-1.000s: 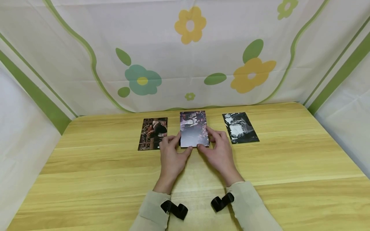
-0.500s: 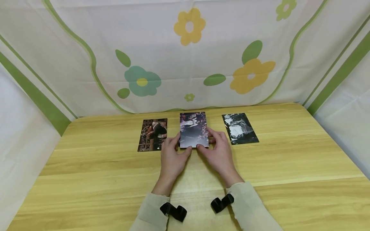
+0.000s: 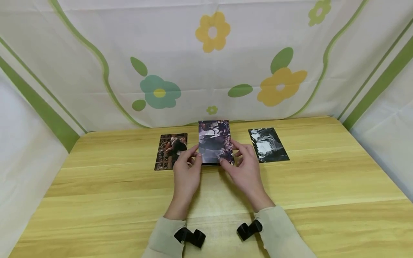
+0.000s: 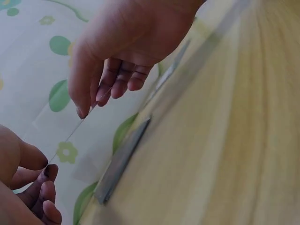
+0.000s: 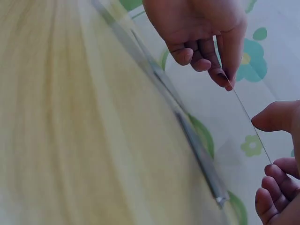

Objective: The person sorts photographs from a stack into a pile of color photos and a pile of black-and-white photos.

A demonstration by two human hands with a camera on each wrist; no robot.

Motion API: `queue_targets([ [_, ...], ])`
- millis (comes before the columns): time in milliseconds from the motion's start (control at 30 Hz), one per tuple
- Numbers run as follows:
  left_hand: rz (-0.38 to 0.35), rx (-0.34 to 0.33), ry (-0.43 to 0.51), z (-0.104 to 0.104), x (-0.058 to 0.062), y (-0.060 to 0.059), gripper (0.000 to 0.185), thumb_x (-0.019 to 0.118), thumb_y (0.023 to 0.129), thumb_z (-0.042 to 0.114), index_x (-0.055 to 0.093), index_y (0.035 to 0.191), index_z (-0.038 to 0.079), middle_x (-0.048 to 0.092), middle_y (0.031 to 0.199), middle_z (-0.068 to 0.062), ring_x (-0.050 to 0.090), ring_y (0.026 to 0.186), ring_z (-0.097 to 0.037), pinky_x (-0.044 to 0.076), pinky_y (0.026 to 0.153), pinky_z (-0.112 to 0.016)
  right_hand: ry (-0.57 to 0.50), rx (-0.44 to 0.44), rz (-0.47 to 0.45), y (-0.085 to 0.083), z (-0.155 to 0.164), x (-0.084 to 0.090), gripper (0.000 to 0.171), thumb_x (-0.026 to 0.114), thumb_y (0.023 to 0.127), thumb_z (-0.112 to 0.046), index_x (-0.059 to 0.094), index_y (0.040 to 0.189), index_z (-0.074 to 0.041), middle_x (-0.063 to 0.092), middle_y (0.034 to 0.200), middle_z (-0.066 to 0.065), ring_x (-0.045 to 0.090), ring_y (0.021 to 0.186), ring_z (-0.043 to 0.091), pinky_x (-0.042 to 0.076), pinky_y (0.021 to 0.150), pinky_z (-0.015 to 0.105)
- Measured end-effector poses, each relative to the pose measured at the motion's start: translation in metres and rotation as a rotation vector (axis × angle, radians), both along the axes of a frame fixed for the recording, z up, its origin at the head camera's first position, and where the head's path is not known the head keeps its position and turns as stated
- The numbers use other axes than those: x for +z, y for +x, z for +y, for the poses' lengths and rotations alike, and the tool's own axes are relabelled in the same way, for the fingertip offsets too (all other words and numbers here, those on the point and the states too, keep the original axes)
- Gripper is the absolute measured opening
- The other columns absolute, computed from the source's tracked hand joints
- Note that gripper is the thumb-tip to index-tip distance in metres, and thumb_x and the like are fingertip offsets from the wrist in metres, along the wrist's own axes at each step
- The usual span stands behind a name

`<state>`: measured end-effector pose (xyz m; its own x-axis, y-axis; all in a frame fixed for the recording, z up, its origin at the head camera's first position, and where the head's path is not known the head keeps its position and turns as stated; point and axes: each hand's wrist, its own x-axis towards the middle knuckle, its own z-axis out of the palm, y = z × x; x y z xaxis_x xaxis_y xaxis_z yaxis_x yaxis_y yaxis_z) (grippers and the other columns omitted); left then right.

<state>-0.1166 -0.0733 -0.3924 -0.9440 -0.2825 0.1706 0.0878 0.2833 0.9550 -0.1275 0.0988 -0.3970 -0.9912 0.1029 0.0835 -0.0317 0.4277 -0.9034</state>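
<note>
1. You pinch the middle photo [image 3: 214, 142] by its near corners, left hand [image 3: 186, 172] and right hand [image 3: 246, 169], tilting it off the table [image 3: 96, 193].
2. Two photos lie flat alongside: left photo [image 3: 171, 151], right photo [image 3: 267, 144].

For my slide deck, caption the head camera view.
Both hands lift the middle glossy photo card off the yellow wooden table, between two others.

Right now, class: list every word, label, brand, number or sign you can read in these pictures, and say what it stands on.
None can be read.
Middle photo card, held by the left hand and right hand: no legible text.
Left photo card: print too small.
Right photo card: no legible text.
Flowered cloth: pattern only.
</note>
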Motion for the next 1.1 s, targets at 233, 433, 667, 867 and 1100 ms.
queue_targets([
  [233,-0.010,0.027,0.042,-0.002,0.011,0.001,0.029,0.069,0.099,0.002,0.078,0.127,0.004,0.073,0.103,-0.015,0.056,0.086,-0.013,0.045,0.072,-0.019,-0.027,0.014,0.035,0.003,0.000,0.010,0.076,0.088,0.085,-0.016,0.059,0.155,-0.020,0.056,0.131,0.012,0.055,0.106,0.029,0.050,0.089,0.041],
  [433,-0.009,0.030,0.039,-0.003,0.013,0.002,0.030,0.069,0.099,0.003,0.079,0.128,0.006,0.073,0.105,-0.014,0.056,0.087,-0.013,0.044,0.072,-0.019,-0.026,0.007,0.035,0.004,-0.001,0.012,0.076,0.089,0.084,-0.016,0.059,0.154,-0.020,0.056,0.132,0.011,0.055,0.108,0.029,0.050,0.090,0.042],
  [667,-0.030,0.021,0.021,-0.009,0.014,0.001,0.030,0.069,0.100,0.003,0.078,0.129,0.005,0.073,0.107,-0.015,0.055,0.088,-0.015,0.045,0.073,-0.019,-0.018,0.020,0.037,0.005,-0.005,0.012,0.074,0.087,0.087,-0.016,0.059,0.155,-0.020,0.056,0.133,0.010,0.056,0.108,0.029,0.050,0.090,0.041],
  [867,-0.071,0.020,-0.005,-0.023,0.014,0.002,0.032,0.067,0.101,0.002,0.076,0.131,0.004,0.072,0.110,-0.015,0.058,0.091,-0.017,0.047,0.074,-0.018,-0.035,0.040,0.057,0.005,-0.017,0.013,0.063,0.080,0.094,-0.015,0.060,0.154,-0.016,0.059,0.128,0.009,0.059,0.101,0.026,0.050,0.082,0.026],
  [1100,-0.117,0.040,-0.053,-0.042,0.016,0.006,0.031,0.065,0.102,0.001,0.075,0.131,0.002,0.071,0.112,-0.017,0.058,0.094,-0.019,0.046,0.076,-0.016,-0.043,0.085,0.028,0.005,-0.034,0.011,0.062,0.080,0.094,-0.012,0.060,0.153,-0.013,0.060,0.125,0.008,0.060,0.102,0.022,0.053,0.085,0.024],
])
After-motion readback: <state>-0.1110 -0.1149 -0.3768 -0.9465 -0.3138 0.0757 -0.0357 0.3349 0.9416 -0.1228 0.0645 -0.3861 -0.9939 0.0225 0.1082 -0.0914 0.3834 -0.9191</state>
